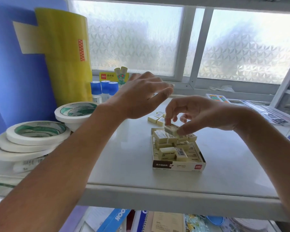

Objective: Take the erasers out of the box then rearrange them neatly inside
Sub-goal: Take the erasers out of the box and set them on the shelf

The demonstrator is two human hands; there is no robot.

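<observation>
A shallow cardboard box (pixel 178 166) with a brown and white front stands on the white shelf (pixel 124 156). Several cream erasers (pixel 167 153) lie heaped untidily inside it. My right hand (pixel 196 113) hovers over the box's far end and pinches one eraser (pixel 170 130) between thumb and fingers, just above the heap. My left hand (pixel 141 96) floats higher, to the left of the right hand, fingers relaxed and holding nothing. Three loose erasers (pixel 155 118) lie on the shelf behind the box, partly hidden by my right hand.
White tape rolls (pixel 35 139) are stacked at the left, with another roll (pixel 75 113) behind. Yellow tape rolls (pixel 67 56) and blue-capped glue bottles (pixel 104 89) stand at the back left. Packets (pixel 266 111) lie at the right. The shelf's front edge (pixel 174 196) is close.
</observation>
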